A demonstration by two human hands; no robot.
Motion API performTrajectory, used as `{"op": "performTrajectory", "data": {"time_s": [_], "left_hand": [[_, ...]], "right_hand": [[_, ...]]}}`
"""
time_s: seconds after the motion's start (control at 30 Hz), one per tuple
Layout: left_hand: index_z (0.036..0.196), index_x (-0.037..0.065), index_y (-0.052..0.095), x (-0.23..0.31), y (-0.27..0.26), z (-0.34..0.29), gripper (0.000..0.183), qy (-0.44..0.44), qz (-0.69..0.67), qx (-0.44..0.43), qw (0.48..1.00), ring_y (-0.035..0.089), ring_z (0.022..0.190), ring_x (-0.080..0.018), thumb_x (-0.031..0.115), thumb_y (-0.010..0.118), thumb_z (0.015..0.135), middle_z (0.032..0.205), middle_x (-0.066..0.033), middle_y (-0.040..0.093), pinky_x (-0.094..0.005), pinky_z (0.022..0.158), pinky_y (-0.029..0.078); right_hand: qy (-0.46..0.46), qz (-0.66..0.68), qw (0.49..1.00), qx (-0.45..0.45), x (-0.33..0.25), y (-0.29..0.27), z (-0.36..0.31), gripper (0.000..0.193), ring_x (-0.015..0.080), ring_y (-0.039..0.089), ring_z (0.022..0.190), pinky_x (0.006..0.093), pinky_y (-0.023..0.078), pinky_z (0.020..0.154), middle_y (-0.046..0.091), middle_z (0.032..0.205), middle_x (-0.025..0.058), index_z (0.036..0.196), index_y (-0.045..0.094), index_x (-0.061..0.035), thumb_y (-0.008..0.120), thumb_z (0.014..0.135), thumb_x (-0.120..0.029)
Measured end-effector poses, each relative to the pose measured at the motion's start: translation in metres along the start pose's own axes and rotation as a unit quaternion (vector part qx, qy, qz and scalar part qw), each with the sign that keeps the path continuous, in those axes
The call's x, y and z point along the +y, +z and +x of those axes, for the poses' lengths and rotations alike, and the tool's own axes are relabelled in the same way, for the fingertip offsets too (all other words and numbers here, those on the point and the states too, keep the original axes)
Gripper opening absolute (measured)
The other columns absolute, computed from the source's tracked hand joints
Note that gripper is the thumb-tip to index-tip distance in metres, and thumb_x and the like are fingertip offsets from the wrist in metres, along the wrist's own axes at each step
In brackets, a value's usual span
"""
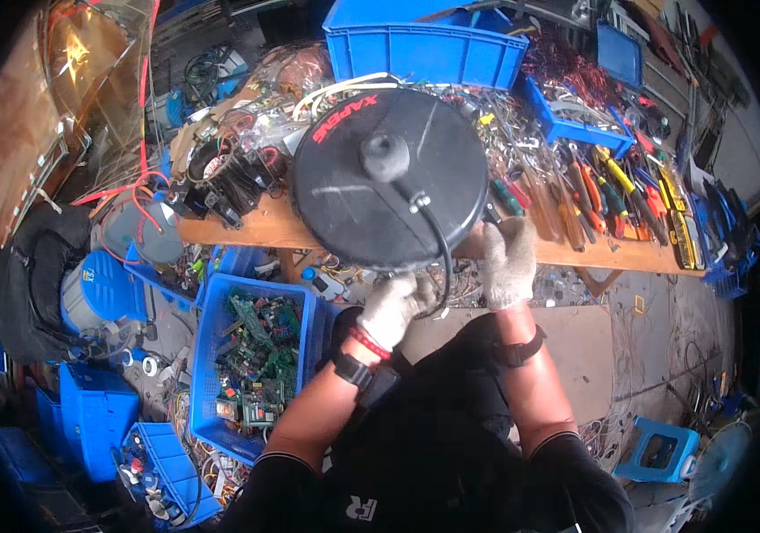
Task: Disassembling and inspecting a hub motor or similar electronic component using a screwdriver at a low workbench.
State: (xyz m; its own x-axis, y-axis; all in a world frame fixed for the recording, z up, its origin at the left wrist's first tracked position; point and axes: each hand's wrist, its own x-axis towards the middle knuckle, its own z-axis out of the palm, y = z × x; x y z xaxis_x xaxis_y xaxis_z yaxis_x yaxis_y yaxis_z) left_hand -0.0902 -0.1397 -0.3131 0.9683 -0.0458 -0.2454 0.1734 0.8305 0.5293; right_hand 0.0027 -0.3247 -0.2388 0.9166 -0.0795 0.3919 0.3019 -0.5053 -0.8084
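Observation:
A large round black disc (344, 209) with a raised knob in its middle, red lettering and pale scratches rests on the wooden bench (246, 224). From beside the knob a thick black cable (445, 244) arches over the near rim and curves down to my left hand (397, 306). In a white work glove, that hand is closed at the disc's near rim. My right hand (509, 260), also gloved, has its fingers curled together just off the disc's right rim. A small dark piece shows near its fingertips, but what it holds is unclear.
Several screwdrivers and pliers (591, 188) lie along the bench's right side. Behind the disc stands a large blue crate (424, 55) amid loose scrap. A blue basket (205, 355) of green circuit boards sits below left, and a blue stool (655, 449) at lower right.

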Motion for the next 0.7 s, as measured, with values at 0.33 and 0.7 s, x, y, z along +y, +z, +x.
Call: {"op": "performTrajectory", "data": {"time_s": [0.33, 0.7], "left_hand": [[0.111, 0.007, 0.069, -0.032, -0.015, -0.002, 0.026, 0.12, 0.253, 0.023, 0.96, 0.066, 0.094, -0.0167, 0.001, 0.061, 0.087, 0.104, -0.0034, 0.068, -0.0314, 0.08, 0.053], [0.095, 0.007, 0.067, -0.035, -0.02, 0.001, 0.016, 0.13, 0.288, 0.023, 0.948, 0.068, 0.088, -0.0197, -0.001, 0.064, 0.081, 0.093, -0.0022, 0.069, -0.0317, 0.084, 0.053]], "right_hand": [[-0.04, -0.059, 0.993, -0.094, 0.025, -0.006, 0.013, 0.037, 0.0377, 0.066, 0.119, 0.0448, 0.048, 0.104, 0.071, 0.123, 0.0221, 0.131, 0.068, -0.0016, 0.054, 0.109, -0.028], [-0.08, -0.03, 0.995, -0.048, 0.042, -0.002, 0.005, 0.039, 0.038, 0.067, 0.117, 0.0455, 0.049, 0.104, 0.071, 0.123, 0.0228, 0.134, 0.068, -0.0009, 0.054, 0.109, -0.028]]}}
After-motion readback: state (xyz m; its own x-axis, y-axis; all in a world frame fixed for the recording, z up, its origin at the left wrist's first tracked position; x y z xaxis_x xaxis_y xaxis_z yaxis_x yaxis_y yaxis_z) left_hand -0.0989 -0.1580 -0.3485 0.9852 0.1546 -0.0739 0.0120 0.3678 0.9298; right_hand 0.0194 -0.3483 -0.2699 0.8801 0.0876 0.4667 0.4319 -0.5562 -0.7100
